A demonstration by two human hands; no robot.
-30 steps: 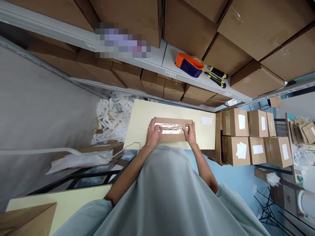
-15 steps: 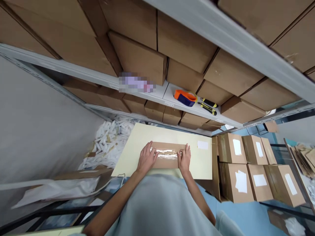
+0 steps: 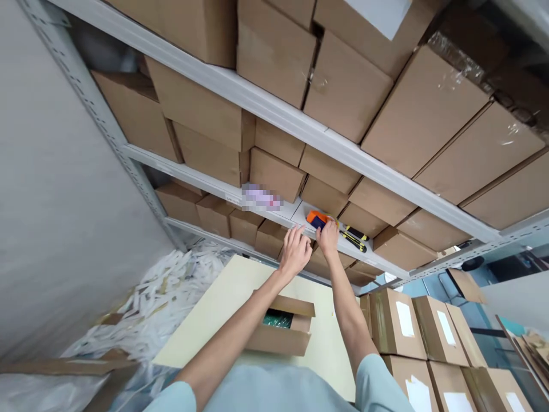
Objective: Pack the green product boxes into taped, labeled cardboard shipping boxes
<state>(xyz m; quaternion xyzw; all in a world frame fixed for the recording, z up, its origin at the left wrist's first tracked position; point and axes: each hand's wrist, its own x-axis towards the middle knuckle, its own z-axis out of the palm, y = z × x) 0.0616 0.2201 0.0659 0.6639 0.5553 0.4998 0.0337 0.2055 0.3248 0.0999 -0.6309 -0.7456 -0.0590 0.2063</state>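
Note:
My right hand (image 3: 328, 236) reaches up to the shelf, its fingers closed round an orange and dark-blue tape dispenser (image 3: 316, 219). The hand covers part of the dispenser. My left hand (image 3: 295, 252) is raised just left of it, in front of the shelf edge, fingers apart and slightly bent, holding nothing. Below my forearms, a small cardboard box (image 3: 278, 340) stands on the pale yellow tabletop (image 3: 206, 309) with its top flaps parted. Something shiny and green (image 3: 278, 319) shows inside. My left forearm hides the box's left end.
Two yellow-and-black utility knives (image 3: 354, 240) lie on the metal shelf (image 3: 300, 213), right of the dispenser. Cardboard boxes fill the shelves. Labelled cartons (image 3: 394, 320) stand right of the table, and a heap of white paper strips (image 3: 163, 292) lies to its left.
Both hands have moved from the tabletop up to the shelf, and my right hand now grips the dispenser. The taped package seen earlier gives way to an open box. The view has tilted upward.

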